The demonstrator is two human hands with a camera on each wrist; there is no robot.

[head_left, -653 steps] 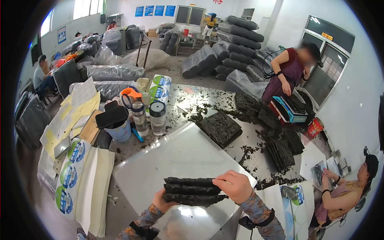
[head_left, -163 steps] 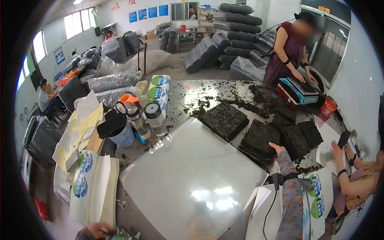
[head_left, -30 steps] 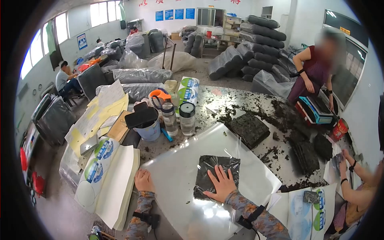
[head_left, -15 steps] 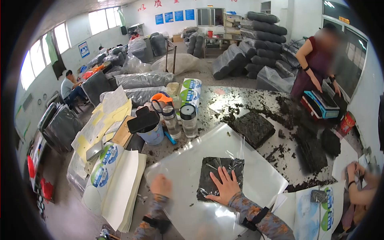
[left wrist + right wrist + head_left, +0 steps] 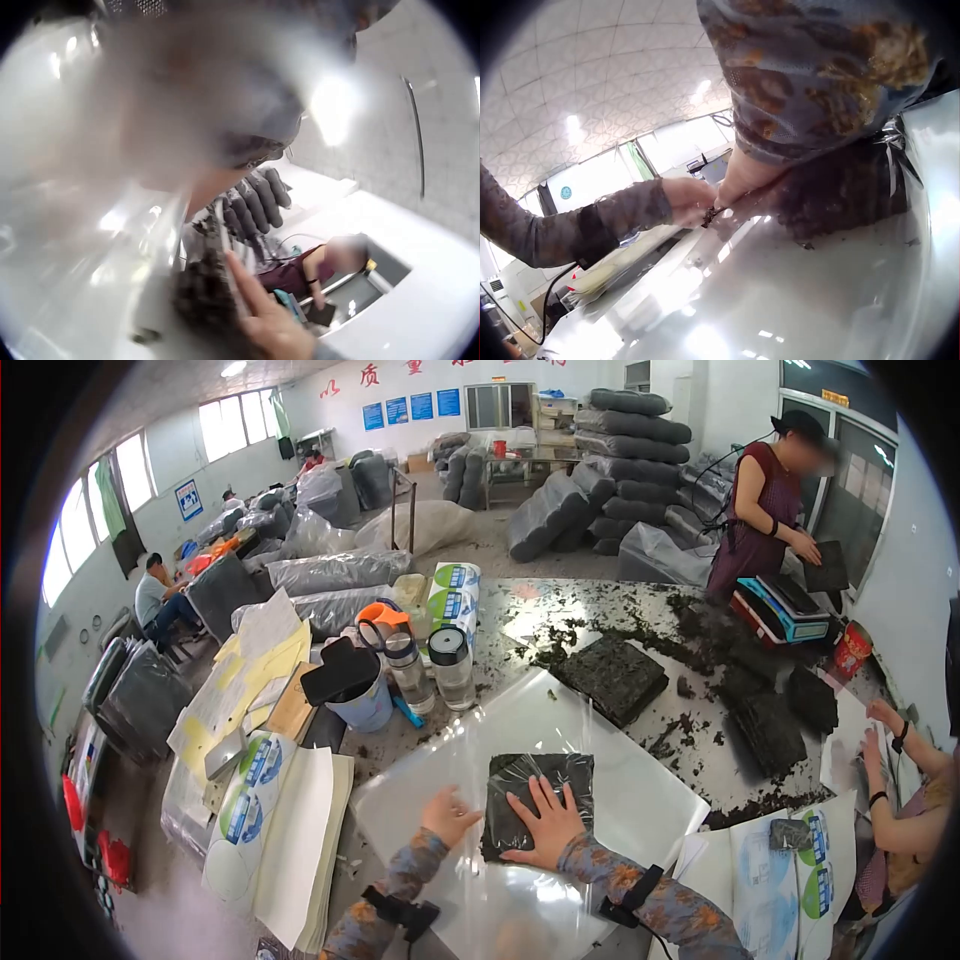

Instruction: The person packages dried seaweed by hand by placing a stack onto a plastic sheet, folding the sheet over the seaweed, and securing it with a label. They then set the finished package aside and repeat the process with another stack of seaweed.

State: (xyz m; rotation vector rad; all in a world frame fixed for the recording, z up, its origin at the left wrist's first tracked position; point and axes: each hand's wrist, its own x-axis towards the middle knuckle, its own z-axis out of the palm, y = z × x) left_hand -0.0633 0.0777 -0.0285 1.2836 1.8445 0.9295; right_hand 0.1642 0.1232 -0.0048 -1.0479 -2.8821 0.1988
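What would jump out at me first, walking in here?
Probably the right hand, its fingers spread on a film-covered dark square near the middle of the glossy sheet. Next come the dark crumbs strewn over the table beyond it, and the tall pile of dark bundles farther back.

1. We find the head view bright: daylight burns out the windows (image 5: 80, 540) at left and upper left, and a lamp (image 5: 234, 369) glows at the top edge.
2. Glare spots the pale sheet (image 5: 640, 800) at lower centre, while fine glints streak the wrapped black stack (image 5: 503, 835).
3. We see a blurred patch over the head of the standing person (image 5: 755, 510), upper right.
4. Our left wrist view is poorest: milky haze over its upper left and middle, a white glow right of centre, dark flakes (image 5: 206, 296) smeared below.
5. In the right wrist view, ceiling lights (image 5: 574, 127) shine upper left; white reflections pool along the bottom.
6. All three views bow at the edges, with blackened corners.
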